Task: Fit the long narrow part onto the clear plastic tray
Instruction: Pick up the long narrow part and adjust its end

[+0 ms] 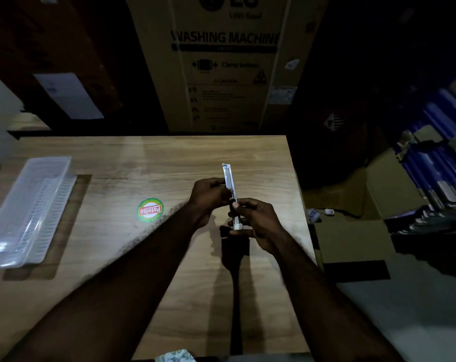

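Note:
The long narrow part (228,178), a pale grey strip with a white cap at its near end, is held above the right half of the wooden table. My left hand (208,198) grips its middle from the left. My right hand (258,222) pinches its near end, thumb on top. The part points away from me, a little tilted. The clear plastic tray (28,210) lies at the table's far left, long side running away from me, well apart from both hands. Ribbed inserts show inside it.
A round red and green sticker (150,209) is stuck on the wooden table (143,165) between tray and hands. A large cardboard washing machine box (221,61) stands behind the table. Cardboard boxes (352,231) and stacked blue items (436,163) crowd the right side.

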